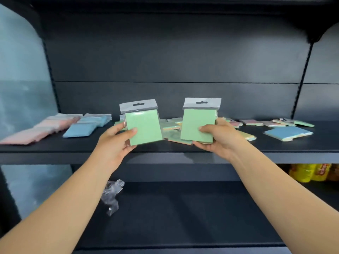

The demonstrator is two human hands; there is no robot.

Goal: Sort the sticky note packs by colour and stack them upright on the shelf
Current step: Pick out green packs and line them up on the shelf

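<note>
Dark shelf point(165, 147) carries pink point(42, 128), blue point(86, 125) and mixed packs. Your left hand point(117, 142) grips 1 green pack point(144, 127) upright above it; your right hand point(218, 138) grips another point(198, 123).

Soft, even light from above and in front brightens the green sticky note packs point(145, 129) and forearms while the dark shelf point(165, 147) back panel shows faint sheen, the lower shelf sinks into shadow, edges bow with wide-angle distortion, and fine detail looks slightly smeared.
</note>
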